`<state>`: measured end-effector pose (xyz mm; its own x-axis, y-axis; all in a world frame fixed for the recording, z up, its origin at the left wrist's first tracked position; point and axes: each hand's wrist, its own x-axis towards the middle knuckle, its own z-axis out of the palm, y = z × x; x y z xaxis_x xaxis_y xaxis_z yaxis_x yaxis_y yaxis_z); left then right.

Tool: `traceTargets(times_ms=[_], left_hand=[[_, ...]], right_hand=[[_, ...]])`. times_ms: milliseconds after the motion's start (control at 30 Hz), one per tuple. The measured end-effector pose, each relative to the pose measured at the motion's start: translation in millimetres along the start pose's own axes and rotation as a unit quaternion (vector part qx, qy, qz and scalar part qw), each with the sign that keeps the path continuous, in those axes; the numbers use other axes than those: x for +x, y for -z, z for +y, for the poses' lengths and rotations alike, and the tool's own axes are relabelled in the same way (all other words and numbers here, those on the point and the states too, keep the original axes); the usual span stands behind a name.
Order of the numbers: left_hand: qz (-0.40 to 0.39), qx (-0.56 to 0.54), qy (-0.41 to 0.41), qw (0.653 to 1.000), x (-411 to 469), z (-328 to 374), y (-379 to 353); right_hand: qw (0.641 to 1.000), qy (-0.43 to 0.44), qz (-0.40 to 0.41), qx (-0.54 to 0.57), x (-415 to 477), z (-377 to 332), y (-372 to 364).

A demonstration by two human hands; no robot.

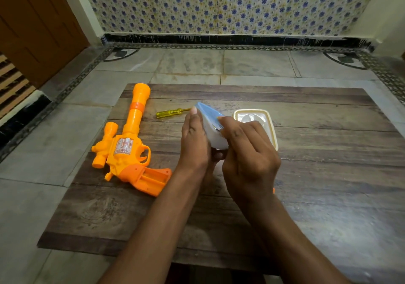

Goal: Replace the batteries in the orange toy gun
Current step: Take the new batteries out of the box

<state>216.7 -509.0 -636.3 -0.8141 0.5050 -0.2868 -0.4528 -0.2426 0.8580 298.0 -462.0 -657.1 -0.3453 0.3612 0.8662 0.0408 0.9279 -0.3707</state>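
Head view: the orange toy gun (pixel 129 150) lies on its side at the left of the wooden board (pixel 306 174), barrel pointing away, well apart from both hands. The hollow in its grip (pixel 151 178) looks open and bare, so the step in hand seems to be fetching fresh cells. A yellow screwdriver (pixel 171 112) lies beyond the gun, and a cream tray (pixel 270 117) sits just behind the right hand.

To do this well, the blue-and-white box (pixel 213 130) should be kept tilted only slightly so nothing spills, and one cell drawn out at a time with fingertips rather than shaken loose.

The left hand (pixel 195 143) grips the box from its left side, fingers laid long against the wall and the thumb tucked under it. The right hand (pixel 247 152) is curled, its fingertips (pixel 221 121) at the box's upper edge where something metallic glints. Whether they already pinch that piece I cannot tell. A small orange scrap (pixel 273 190) peeks out beside the right wrist.
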Motion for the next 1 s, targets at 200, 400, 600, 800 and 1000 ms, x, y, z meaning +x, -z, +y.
traceTargets(times_ms=[200,400,600,800,1000], left_hand=[[-0.006,-0.043,0.030,0.999,4,6,7],[-0.035,-0.065,0.073,0.995,2,12,13],[-0.064,-0.058,0.096,0.992,2,18,15],[-0.098,-0.065,0.106,0.987,3,19,19],[-0.128,-0.036,0.112,0.985,6,20,24]], right_hand=[[0.997,0.061,-0.052,0.002,2,6,-2],[0.991,0.080,-0.109,0.014,0,25,2],[0.982,0.125,-0.143,0.002,3,29,6],[0.987,0.135,-0.087,-0.026,4,21,2],[0.992,0.098,-0.079,0.018,7,23,4]])
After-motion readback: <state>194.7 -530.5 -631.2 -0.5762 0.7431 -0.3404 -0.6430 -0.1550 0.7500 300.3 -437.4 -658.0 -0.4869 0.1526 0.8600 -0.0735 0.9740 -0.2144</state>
